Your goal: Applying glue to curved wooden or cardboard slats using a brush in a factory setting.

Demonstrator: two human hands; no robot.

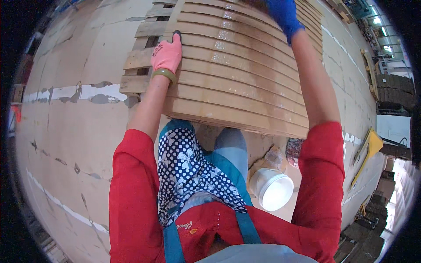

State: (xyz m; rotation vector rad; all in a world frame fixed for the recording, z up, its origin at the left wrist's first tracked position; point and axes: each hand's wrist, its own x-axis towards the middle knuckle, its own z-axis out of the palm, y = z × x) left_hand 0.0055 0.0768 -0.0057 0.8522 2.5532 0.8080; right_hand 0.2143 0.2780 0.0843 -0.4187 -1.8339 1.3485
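Overlapping brown cardboard sheets (210, 90) lie fanned in front of me, their edges forming a row of steps. My left hand (167, 56), in a pink glove with dark fingertips, presses at their left edge. Its thumb lies on top and the other fingers bend down over the side. At the top edge, over the far part of the sheets, is my right hand (283, 15) in a blue glove. It is blurred and partly cut off, with fingers closed round something dark that I cannot make out. Shiny wet patches (223, 35) and a darker damp band run across the sheets.
Under the sheets is a wooden pallet (136, 61), showing at the left. A white bucket (274, 190) stands near my knees, beside a crumpled clear plastic piece (274, 157) and a dark reddish round object (294, 151). Farther right are a yellow tool (370, 147) and cardboard stacks (394, 92).
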